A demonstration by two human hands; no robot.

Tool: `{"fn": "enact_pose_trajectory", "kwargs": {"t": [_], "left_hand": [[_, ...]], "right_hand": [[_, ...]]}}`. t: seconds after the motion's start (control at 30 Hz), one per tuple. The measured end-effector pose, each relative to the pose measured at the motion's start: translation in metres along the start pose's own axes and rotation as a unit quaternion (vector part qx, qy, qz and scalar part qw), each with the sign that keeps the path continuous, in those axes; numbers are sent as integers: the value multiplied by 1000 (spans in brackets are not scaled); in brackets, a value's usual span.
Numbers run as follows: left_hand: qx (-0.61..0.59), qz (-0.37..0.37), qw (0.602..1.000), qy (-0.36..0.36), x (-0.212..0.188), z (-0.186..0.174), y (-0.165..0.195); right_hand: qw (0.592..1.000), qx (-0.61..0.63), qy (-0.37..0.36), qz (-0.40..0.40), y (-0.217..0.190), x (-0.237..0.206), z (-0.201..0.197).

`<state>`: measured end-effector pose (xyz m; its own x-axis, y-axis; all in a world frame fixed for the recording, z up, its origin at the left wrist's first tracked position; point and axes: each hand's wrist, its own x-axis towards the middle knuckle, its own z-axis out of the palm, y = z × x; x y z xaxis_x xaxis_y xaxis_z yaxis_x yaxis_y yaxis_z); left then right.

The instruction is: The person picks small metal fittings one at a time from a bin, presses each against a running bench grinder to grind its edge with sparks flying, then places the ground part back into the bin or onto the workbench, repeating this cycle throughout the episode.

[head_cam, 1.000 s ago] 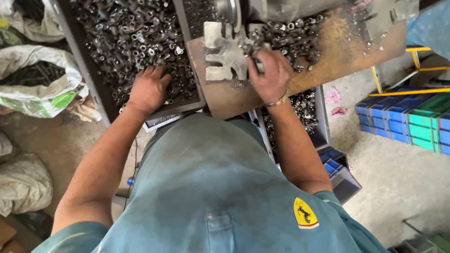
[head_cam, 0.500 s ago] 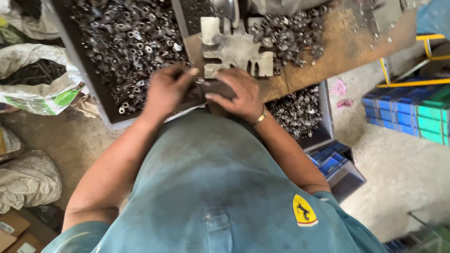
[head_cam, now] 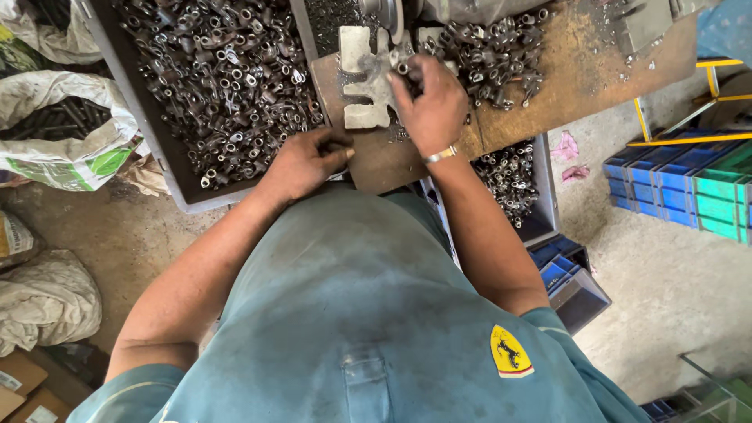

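My right hand (head_cam: 429, 106) reaches over the brown wooden board (head_cam: 580, 74) to the pale metal fixture (head_cam: 359, 86). Its fingertips pinch a small dark metal part (head_cam: 403, 67) against the fixture's right side. My left hand (head_cam: 304, 162) rests at the near right corner of the large grey tray (head_cam: 168, 188), beside the board's front edge. Its fingers are curled shut, and anything inside them is hidden. The tray is full of several small dark metal parts (head_cam: 227, 86).
A heap of the same parts (head_cam: 501, 47) lies on the board, and more fill a bin (head_cam: 513, 176) below it. Sacks (head_cam: 63, 133) sit on the floor at left. Blue and green plastic bins (head_cam: 689, 188) are stacked at right, with a yellow frame (head_cam: 681, 129) behind them.
One second ago my left hand was in the tray. Half a second ago both hands met at the board's front edge. Since then my right hand has gone up to the fixture.
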<state>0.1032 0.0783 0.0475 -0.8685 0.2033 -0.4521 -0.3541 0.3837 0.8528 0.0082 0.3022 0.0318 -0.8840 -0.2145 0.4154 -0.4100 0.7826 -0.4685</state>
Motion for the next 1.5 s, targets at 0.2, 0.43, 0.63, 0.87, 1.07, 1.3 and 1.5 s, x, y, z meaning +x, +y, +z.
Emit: {"fn": "enact_pose_trajectory", "kwargs": {"t": [0.2,0.43,0.63,0.87,1.07,1.3,1.5], "left_hand": [[2,3,1000,-1,-3,1,-9],[38,-18,999,-1,-10,0,-13],[36,6,999,-5,-7,2,-15],[29,-31,999,1,-9,-1,-14],[27,-40,999,15,-15,-7,-17],[22,-11,1000,15,-12,0,-21],[26,-33,999,13,-14,1,-25]], "right_hand": [[999,-37,24,2,-2,8,3],[999,-10,-21,-38,12,16,0],[998,-32,29,-46,1,10,7],[998,-38,23,-53,12,18,3],[995,-25,17,-93,19,25,-3],[995,-15,-1,-98,8,26,8],[972,23,44,-231,21,11,-16]]}}
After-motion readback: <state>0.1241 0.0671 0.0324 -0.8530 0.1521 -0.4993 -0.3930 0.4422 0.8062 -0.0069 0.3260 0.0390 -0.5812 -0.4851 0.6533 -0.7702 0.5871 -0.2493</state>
